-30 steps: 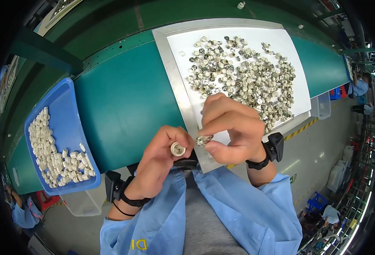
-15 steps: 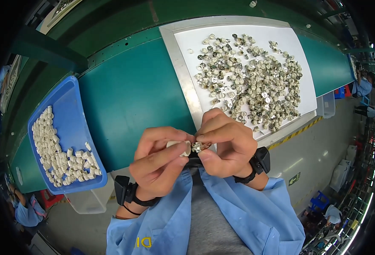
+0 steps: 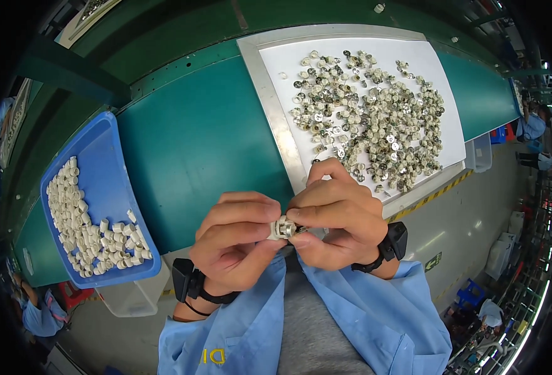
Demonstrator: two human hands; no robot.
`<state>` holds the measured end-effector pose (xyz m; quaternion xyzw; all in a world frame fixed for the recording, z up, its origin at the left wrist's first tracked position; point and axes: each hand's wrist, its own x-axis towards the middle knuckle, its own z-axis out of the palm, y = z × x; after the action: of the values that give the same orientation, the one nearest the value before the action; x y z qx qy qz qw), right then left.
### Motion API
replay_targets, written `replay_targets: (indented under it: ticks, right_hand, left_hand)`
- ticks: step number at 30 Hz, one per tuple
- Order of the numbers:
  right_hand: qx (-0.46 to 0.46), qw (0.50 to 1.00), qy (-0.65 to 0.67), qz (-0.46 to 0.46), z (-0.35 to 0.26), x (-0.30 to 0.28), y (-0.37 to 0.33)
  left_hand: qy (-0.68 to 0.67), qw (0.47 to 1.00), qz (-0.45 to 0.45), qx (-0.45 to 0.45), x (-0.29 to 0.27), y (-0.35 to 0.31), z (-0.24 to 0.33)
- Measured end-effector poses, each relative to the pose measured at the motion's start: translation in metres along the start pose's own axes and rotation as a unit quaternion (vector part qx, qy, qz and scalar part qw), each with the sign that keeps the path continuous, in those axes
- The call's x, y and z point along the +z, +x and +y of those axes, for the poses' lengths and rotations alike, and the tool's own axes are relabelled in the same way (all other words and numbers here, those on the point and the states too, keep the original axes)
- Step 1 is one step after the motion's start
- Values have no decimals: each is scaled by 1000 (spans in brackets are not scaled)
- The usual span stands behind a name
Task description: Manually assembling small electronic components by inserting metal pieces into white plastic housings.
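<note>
In front of my chest both hands meet over two small parts. My left hand is closed on a short white plastic sleeve, its opening toward the right. A small part with a shiny metal end is pinched between thumb and fingers of my right hand. The metal end sits at the mouth of the sleeve, touching it; how deep it goes in is hidden by my fingers. Many similar white sleeves lie in a blue tray on the left. Metal-and-clear parts lie scattered on a white metal-edged board on the right.
A green work surface runs between tray and board. Clear plastic bins sit below its near edge, one under the tray and another at the right. Other people in blue are around the edges, over a grey floor.
The metal-ended part and the white sleeve have come together, where a small gap stood between them before. My fingers now press closer around both.
</note>
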<state>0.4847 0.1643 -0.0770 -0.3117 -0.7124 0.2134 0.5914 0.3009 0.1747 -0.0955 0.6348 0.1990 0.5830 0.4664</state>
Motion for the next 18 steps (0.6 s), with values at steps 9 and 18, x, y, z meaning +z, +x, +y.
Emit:
replay_targets:
  ticks: [9,18]
  right_hand:
    - [83,994,74,-4,-13,-6,5]
    - [58,994,87,-21,-12,-12,4]
  left_hand:
    - [52,997,-13,62,1,2,3]
    - [117,990,-38,66,3,0,11]
